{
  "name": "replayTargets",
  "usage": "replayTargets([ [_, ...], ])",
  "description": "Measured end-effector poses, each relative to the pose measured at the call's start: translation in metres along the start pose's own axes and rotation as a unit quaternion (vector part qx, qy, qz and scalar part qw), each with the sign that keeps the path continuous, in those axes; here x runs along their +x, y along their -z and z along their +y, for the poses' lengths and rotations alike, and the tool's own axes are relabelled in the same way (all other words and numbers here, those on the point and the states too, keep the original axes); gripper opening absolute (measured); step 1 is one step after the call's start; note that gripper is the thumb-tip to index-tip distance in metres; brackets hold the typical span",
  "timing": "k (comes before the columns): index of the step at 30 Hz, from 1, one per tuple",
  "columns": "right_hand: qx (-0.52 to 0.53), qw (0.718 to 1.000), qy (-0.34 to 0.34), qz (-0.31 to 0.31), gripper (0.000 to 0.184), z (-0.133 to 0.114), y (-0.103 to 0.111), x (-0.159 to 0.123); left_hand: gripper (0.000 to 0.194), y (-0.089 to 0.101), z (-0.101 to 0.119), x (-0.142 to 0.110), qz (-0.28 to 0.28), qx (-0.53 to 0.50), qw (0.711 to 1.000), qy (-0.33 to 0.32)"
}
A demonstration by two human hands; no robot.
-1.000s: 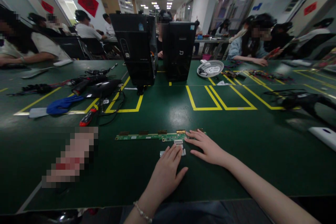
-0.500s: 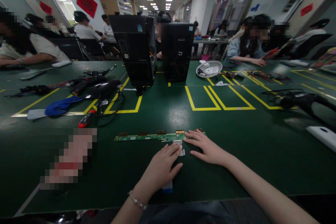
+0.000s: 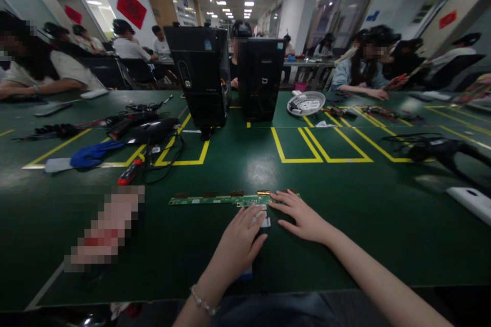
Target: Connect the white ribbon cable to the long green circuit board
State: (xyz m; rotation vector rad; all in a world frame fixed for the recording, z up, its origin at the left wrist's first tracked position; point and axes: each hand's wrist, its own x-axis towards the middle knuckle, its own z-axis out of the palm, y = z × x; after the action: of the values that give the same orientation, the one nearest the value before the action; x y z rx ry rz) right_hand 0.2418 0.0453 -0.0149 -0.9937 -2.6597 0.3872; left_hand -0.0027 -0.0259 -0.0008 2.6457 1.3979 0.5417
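Observation:
A long, narrow green circuit board (image 3: 215,201) lies flat on the green table, with gold-coloured tabs along its far edge. My right hand (image 3: 297,213) rests palm down with fingers spread over the board's right part, partly hiding it. Just left of it, my left hand (image 3: 243,235) lies over a white flat ribbon cable (image 3: 264,221) at the board's near edge, fingers stretched out. The cable's blue end (image 3: 246,273) shows below that hand; its middle is hidden.
Two black computer cases (image 3: 197,79) stand at the back. Left are a red-and-black screwdriver (image 3: 131,171), a blue glove (image 3: 94,153) and tangled black cables. A white basket (image 3: 306,104) sits back right, a white device (image 3: 473,203) at the right. People sit at surrounding tables.
My left hand has slid slightly forward along the ribbon cable, covering more of it near the board. The right hand stays put. The view has tilted slightly.

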Motion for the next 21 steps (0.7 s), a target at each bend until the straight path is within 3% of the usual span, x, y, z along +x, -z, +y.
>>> replayTargets([
  [4, 0.003, 1.0, -0.002, 0.0, 0.049, 0.0, 0.001, -0.001, 0.036, 0.012, -0.014, -0.019, 0.085, 0.049, 0.989, 0.108],
  [8, 0.003, 1.0, -0.009, 0.002, 0.048, -0.002, 0.003, -0.001, 0.035, 0.013, -0.047, -0.055, 0.129, 0.09, 0.971, 0.18],
  [13, 0.001, 1.0, -0.005, 0.0, 0.043, -0.015, 0.004, 0.003, 0.036, 0.009, -0.076, -0.087, 0.147, 0.111, 0.961, 0.205],
  [21, 0.01, 0.999, 0.022, -0.046, 0.049, -0.03, 0.005, 0.01, 0.039, 0.004, -0.077, -0.078, 0.126, 0.118, 0.964, 0.201],
])
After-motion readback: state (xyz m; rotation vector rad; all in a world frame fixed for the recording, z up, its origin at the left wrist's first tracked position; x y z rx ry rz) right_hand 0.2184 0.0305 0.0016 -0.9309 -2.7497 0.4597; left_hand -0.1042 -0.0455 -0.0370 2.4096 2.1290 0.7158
